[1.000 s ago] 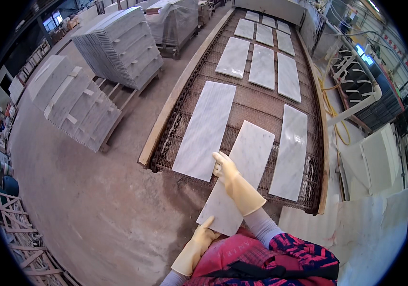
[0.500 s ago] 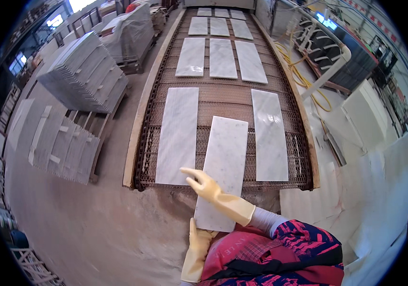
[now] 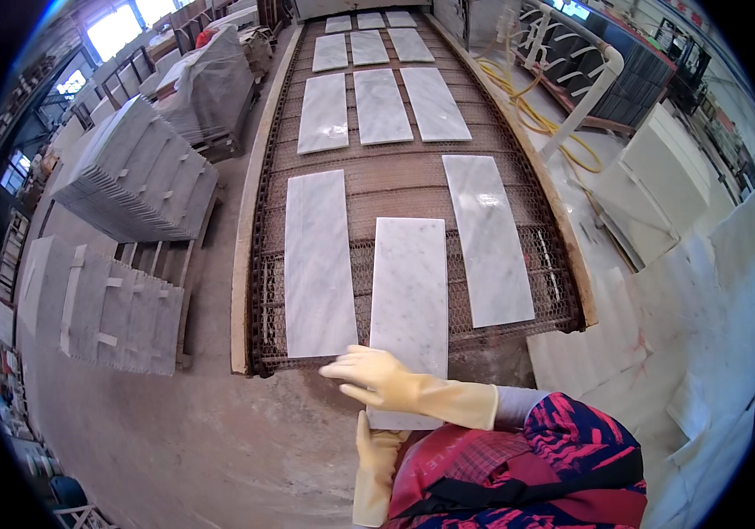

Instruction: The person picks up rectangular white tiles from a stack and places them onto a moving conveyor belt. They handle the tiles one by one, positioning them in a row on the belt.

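A pale, grey-speckled marble slab [image 3: 408, 291] lies partly over the near end of a mesh conveyor belt [image 3: 263, 291], its near end sticking out toward me. My left hand [image 3: 379, 454], in a cream rubber glove, grips that near end at the left corner, thumb up along the edge and fingers beneath. Across the slab's lower part reaches my right hand [image 3: 373, 377], gloved alike, with its fingers stretched out to the left. Whether its palm touches the stone I cannot tell. Similar slabs lie to the left [image 3: 317, 264] and right [image 3: 489, 238] of the middle one.
Farther along the belt lie several more marble slabs [image 3: 381, 106] in rows of three. Wooden rails [image 3: 241, 291] border the belt. Stacked slabs [image 3: 135, 176] stand on pallets at left. A yellow hose [image 3: 527, 115] and a pale pipe [image 3: 585, 101] are at right.
The middle slab has straightened to line up more with the belt. My right hand has shifted down toward its near end. My view has turned slightly.
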A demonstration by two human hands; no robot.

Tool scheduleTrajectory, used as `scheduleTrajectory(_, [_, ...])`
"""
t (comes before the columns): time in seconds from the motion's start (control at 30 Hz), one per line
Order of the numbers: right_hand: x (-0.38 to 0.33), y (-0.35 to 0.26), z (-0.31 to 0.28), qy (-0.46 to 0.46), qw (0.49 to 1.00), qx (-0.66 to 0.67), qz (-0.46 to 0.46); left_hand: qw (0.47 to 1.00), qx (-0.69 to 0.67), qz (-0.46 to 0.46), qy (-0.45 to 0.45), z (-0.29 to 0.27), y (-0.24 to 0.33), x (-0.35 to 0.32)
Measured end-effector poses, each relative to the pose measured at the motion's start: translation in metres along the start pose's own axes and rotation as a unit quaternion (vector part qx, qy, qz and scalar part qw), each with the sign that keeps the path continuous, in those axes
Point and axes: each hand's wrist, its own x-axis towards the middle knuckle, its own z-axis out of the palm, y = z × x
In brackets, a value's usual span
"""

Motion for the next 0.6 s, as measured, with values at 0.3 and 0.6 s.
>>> scheduleTrajectory(0.3, [-0.097,0.012,-0.109,-0.289,0.806,-0.086,0.510,0.999,-0.030,0.010,0.035,-0.019,-0.001,0.013])
scheduleTrajectory(0.6, [-0.162,0.022,-0.057,-0.159,0.707,0.262,0.637,0.949,0.299,0.077,0.061,-0.039,-0.015,0.016])
